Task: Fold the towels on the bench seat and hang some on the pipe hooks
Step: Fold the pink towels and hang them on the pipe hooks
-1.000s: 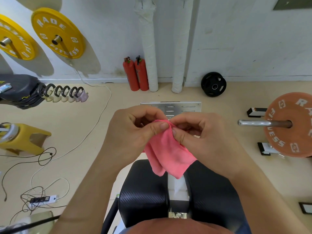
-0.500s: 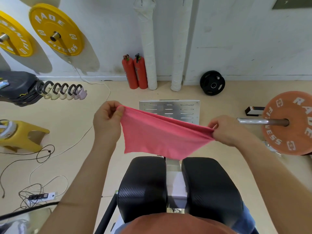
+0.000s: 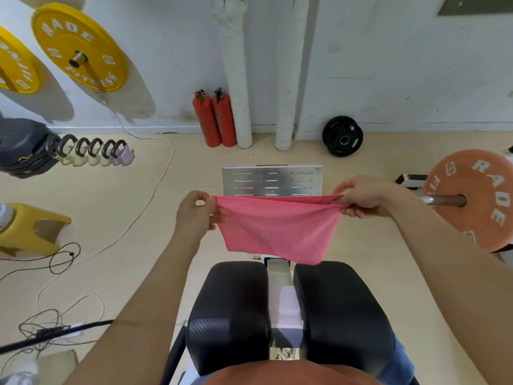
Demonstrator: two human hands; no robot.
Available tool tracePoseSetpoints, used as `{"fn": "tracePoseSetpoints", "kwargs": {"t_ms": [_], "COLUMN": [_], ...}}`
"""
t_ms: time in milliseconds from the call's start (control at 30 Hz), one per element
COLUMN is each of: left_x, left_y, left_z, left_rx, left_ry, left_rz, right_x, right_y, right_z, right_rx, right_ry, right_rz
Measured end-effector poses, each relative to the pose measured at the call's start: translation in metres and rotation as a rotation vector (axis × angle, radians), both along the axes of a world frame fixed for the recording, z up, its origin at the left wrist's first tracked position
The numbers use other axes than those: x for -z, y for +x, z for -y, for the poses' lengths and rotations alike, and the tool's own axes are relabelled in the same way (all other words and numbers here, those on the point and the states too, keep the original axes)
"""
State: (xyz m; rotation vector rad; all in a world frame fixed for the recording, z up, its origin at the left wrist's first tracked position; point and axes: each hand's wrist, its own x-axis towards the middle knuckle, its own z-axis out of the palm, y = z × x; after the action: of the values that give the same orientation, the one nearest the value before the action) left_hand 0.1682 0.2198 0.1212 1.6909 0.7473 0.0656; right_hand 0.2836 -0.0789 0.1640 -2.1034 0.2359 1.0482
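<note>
A pink towel (image 3: 274, 232) hangs doubled over, stretched taut in the air between my two hands. My left hand (image 3: 195, 215) pinches its left top corners and my right hand (image 3: 363, 195) pinches its right top corners. The towel's lower edge hangs just above the front of the black split bench seat (image 3: 230, 315), which lies below my arms. Two white wrapped pipes (image 3: 236, 73) run down the wall straight ahead; small hooks show near their tops.
Two red fire extinguishers (image 3: 213, 118) stand by the pipes. A metal footplate (image 3: 272, 177) lies beyond the towel. An orange plate on a barbell (image 3: 477, 198) sits at right, a black plate (image 3: 342, 136) against the wall, yellow plates (image 3: 80, 48) at left, cables (image 3: 55, 259) on the floor.
My hands moved apart from a bunched grip at the middle, spreading the pink towel wide. It now hangs level and doubled, with its top edge taut.
</note>
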Motion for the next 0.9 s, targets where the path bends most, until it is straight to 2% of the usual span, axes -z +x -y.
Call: {"fn": "tracePoseSetpoints", "kwargs": {"t_ms": [67,133,233,300,367,433,567,800,900], "left_x": [0.0,0.006,0.012,0.011,0.002,-0.01,-0.004,0.101,0.12], "left_y": [0.009,0.019,0.032,0.042,0.049,0.043,-0.008,-0.128,-0.153], "left_z": [0.0,-0.002,-0.001,0.001,0.002,0.001,0.004,0.021,0.026], "left_rx": [-0.107,-0.21,-0.229,-0.203,-0.198,-0.185,-0.055,-0.015,-0.023], "left_ry": [-0.228,-0.302,-0.267,-0.27,-0.247,-0.177,-0.066,-0.15,-0.198], "left_rz": [0.016,0.005,-0.028,-0.026,0.019,0.087,0.065,-0.374,-0.443], "right_x": [0.004,0.01,0.019,0.023,0.023,0.019,0.038,0.154,0.166], "right_y": [0.005,0.009,0.013,0.017,0.019,0.01,-0.054,-0.195,-0.226], "right_z": [-0.004,-0.012,-0.023,-0.025,-0.022,-0.016,0.0,0.016,0.019], "right_rx": [0.046,0.019,-0.133,-0.212,-0.125,0.034,0.154,0.061,0.043], "right_ry": [0.011,-0.047,-0.233,-0.36,-0.349,-0.244,-0.152,-0.269,-0.332], "right_rz": [0.003,0.071,0.284,0.505,0.734,0.836,0.751,0.381,0.303]}}
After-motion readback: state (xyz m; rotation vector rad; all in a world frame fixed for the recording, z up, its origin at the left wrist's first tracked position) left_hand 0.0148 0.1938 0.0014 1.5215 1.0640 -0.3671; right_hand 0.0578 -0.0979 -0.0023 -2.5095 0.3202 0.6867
